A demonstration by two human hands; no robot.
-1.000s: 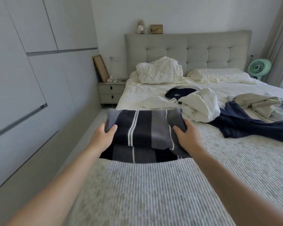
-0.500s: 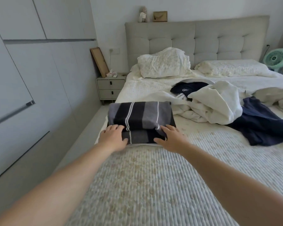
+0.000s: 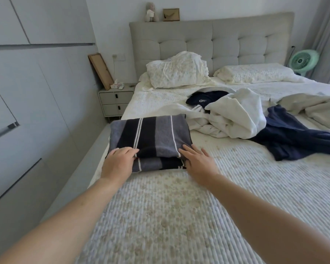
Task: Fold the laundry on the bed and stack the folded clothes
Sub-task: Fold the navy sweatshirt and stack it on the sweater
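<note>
A wide bed (image 3: 179, 216) with a ribbed, cream quilted cover fills the room, backed by a grey tufted headboard (image 3: 236, 42), with pale wardrobe doors (image 3: 36, 92) along the left wall. Two pillows (image 3: 175, 71) lie at the head, a small nightstand (image 3: 115, 101) stands beside it, and a green fan (image 3: 304, 60) sits at the far right. Unfolded laundry lies mid-bed: a crumpled white garment (image 3: 236, 115), a dark navy garment (image 3: 293, 138) and a beige one (image 3: 316, 107). The folded striped garment (image 3: 151, 136) rests near the bed's left edge, seemingly on a thin white item underneath. Left hand (image 3: 118, 162) and right hand (image 3: 198, 161) lie flat, fingers extended, at its near corners, gripping nothing. Half a second ago they pressed there too; a second ago they carried the piece in the air.
</note>
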